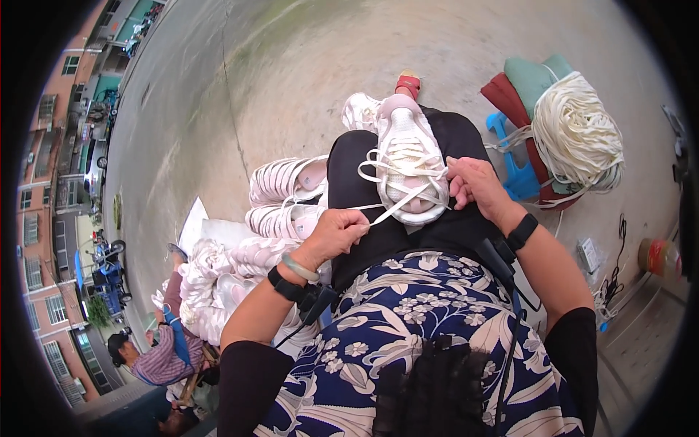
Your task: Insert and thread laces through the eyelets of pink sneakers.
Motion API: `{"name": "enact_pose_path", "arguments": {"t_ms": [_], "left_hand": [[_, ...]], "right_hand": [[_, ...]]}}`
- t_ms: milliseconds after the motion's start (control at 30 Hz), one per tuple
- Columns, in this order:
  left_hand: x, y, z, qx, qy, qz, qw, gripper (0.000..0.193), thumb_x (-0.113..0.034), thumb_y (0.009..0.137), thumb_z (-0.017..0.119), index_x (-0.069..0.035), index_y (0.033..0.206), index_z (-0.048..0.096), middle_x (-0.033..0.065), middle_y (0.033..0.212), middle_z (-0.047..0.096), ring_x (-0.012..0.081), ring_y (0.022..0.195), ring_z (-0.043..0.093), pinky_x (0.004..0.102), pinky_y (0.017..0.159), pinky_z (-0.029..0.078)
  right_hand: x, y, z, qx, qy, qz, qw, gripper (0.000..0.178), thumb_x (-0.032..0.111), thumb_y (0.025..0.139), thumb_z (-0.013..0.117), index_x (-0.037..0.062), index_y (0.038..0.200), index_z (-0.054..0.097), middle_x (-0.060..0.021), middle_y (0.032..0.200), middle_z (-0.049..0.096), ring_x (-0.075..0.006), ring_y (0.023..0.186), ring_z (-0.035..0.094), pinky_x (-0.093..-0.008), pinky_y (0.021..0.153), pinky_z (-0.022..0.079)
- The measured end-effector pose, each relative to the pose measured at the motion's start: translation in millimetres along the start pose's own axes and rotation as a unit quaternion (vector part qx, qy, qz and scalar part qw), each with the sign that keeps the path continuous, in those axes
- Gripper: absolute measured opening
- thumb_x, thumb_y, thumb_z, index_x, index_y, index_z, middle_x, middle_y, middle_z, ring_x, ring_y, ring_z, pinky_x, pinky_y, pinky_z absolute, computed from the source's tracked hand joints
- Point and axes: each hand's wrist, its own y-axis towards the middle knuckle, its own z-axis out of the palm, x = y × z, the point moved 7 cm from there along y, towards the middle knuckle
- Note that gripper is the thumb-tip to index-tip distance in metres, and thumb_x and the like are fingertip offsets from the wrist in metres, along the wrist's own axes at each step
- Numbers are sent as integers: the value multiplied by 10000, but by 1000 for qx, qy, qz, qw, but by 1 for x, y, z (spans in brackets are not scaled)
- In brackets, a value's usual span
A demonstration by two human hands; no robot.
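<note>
A white and pale pink sneaker (405, 130) rests across my black-trousered thighs, its toe pointing away from me. White laces (405, 159) cross its tongue and lie loose in loops over the opening. Left of the heel, my left hand (339, 231) is closed in a pinch on one shoelace, which runs taut toward the shoe. At the right side of the collar, my right hand (475, 183) has its thumb and forefinger together on another stretch of lace. Its other fingers are curled. Part of another white shoe (359, 112) shows beyond my knee.
Striped white-pink shoes (280, 182) and a heap of white shoes (218, 280) lie at my left. On the right, a big hank of white laces (579, 131) hangs over red and green bundles beside a blue stool (515, 171). A person (164, 353) sits at lower left.
</note>
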Motion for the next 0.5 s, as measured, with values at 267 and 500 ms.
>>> {"name": "enact_pose_path", "arguments": {"t_ms": [267,500], "left_hand": [[8,-2,-10,3,-93,38,995,156,-173,877,542,-30,886,606,-10,653,563,21,464,472,142,421,361],[59,0,-88,-213,-177,59,959,139,-168,859,556,-39,849,607,6,625,566,46,453,491,157,407,367]], "right_hand": [[10,7,9,-10,-63,-3,998,236,259,852,591,42,765,557,-15,563,524,-59,378,455,-205,374,430],[12,7,10,-37,-84,-4,996,135,157,833,582,44,763,557,-16,578,538,-54,397,465,-196,381,422]]}}
